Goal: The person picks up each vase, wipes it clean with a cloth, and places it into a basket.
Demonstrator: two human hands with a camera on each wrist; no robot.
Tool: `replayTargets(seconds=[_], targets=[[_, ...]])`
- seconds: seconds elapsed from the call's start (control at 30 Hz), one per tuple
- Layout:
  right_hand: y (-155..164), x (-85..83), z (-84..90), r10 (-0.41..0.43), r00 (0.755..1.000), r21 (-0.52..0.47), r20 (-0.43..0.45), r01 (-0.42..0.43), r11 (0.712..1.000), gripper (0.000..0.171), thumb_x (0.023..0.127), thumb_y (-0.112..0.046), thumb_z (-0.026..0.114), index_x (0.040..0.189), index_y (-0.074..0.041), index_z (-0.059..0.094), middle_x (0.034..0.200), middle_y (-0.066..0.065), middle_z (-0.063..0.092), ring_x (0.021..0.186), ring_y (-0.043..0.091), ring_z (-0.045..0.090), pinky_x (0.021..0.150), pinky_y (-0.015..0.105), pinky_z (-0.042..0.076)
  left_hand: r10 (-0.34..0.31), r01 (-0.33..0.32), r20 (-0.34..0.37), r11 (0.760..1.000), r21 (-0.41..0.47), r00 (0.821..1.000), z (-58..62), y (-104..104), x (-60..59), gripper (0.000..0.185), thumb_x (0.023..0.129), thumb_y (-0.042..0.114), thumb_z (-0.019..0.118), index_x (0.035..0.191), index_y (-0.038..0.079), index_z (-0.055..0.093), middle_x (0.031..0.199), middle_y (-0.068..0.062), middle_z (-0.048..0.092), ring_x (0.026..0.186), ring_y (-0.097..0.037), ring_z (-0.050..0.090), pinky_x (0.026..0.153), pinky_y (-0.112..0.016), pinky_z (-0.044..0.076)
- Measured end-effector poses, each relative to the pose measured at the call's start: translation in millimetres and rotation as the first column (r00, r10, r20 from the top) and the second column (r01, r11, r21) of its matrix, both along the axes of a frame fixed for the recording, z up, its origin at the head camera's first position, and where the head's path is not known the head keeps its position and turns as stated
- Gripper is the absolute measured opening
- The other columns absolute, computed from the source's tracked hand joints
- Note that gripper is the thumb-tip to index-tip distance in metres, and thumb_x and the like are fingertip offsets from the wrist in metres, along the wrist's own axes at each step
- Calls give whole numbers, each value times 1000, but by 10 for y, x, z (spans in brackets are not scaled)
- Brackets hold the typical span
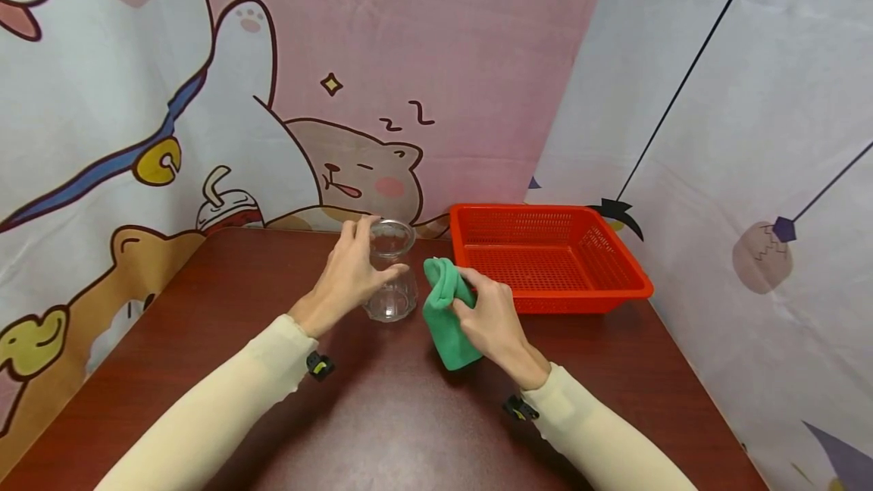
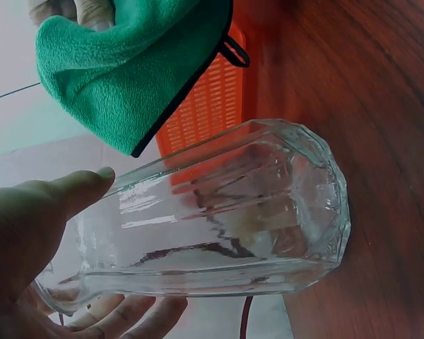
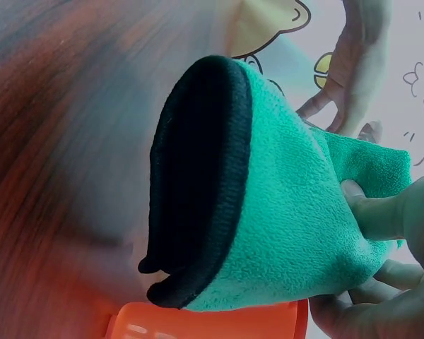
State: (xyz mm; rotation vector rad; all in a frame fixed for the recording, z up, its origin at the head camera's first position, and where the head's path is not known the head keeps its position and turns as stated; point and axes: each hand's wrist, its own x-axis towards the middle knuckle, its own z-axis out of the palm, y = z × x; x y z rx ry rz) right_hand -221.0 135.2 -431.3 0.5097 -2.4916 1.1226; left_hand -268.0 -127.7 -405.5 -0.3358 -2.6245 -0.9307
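Observation:
A clear glass vase (image 1: 390, 301) with faceted sides and a flared rim stands upright on the table. Around its neck my left hand (image 1: 348, 271) is spread in a wide C, thumb in front and fingers at the far side of the rim. In the left wrist view the glass lies between the thumb (image 2: 81, 189) and the fingers. My right hand (image 1: 492, 317) pinches a green cloth (image 1: 450, 332) between thumb and fingers, to the right of the vase. Folded over, the cloth shows a black edging (image 3: 233, 162) and a small black loop (image 2: 233, 53).
A red plastic basket (image 1: 546, 303) with mesh sides stands behind and to the right of the cloth. The dark brown wooden table (image 1: 382, 430) meets a cartoon-printed fabric backdrop (image 1: 477, 82) at the back and both sides.

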Motion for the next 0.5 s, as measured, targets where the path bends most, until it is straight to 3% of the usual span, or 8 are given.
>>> replayTargets(seconds=[0.17, 0.3, 0.5], targets=[[3, -3, -10, 4, 1000, -3, -4, -4, 1000, 47, 98, 2, 83, 145, 1, 78, 130, 19, 87, 106, 35, 85, 96, 54, 71, -35, 35, 12, 999, -15, 999, 10, -54, -7, 97, 96, 36, 100, 170, 6, 46, 145, -31, 56, 112, -46, 70, 94, -62, 66], [5, -5, -17, 4, 1000, -2, -11, -4, 1000, 47, 98, 2, 83, 145, 1, 78, 129, 19, 87, 106, 34, 85, 95, 54, 72, -83, 83, 30, 996, -21, 996, 17, -119, -29, 99, 95, 34, 101, 173, 9, 47, 134, -25, 59, 106, -36, 65, 91, -55, 64], [3, -2, -14, 2, 1000, 2, -14, -2, 1000, 47, 98, 3, 83, 144, 1, 78, 129, 19, 87, 106, 34, 85, 95, 54, 72, -161, 162, 64, 987, -14, 985, 45, -235, -78, 104, 93, 34, 103, 178, 16, 46, 135, -20, 66, 117, -36, 68, 98, -53, 62]])
